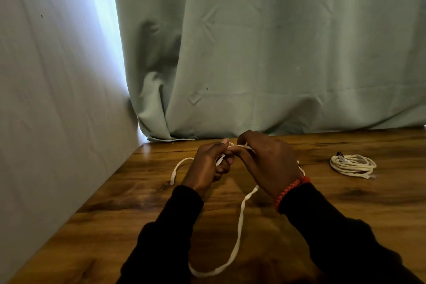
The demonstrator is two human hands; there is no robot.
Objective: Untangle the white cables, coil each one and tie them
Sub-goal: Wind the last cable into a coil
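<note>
Flat white cable [239, 221] is up in both hands near the worktop's far edge, centre of view. Part of it is bunched btwn the hands; one long loop hangs down from under the right hand, runs toward the viewer over the wood and curves back left near the bottom edge. Other end arcs out left of the left hand and drops to the worktop, connector tip resting on the wood.

Left hand [211, 163]: fingers curled round the bunched cable, thumb up on top. Right hand [267, 161]: fingers curled over the same bunch from the right, index finger pointing across to the left hand; hands touching. Orange braided bracelet [289, 192] on right wrist, black sleeves on both arms.

2nd cable [352, 165], cream-white, lies coiled on the worktop [345, 203], well to the right, apart from the hands. Wood-grain worktop; pale green curtain [276, 41] behind, grey wall [57, 99] on left.
</note>
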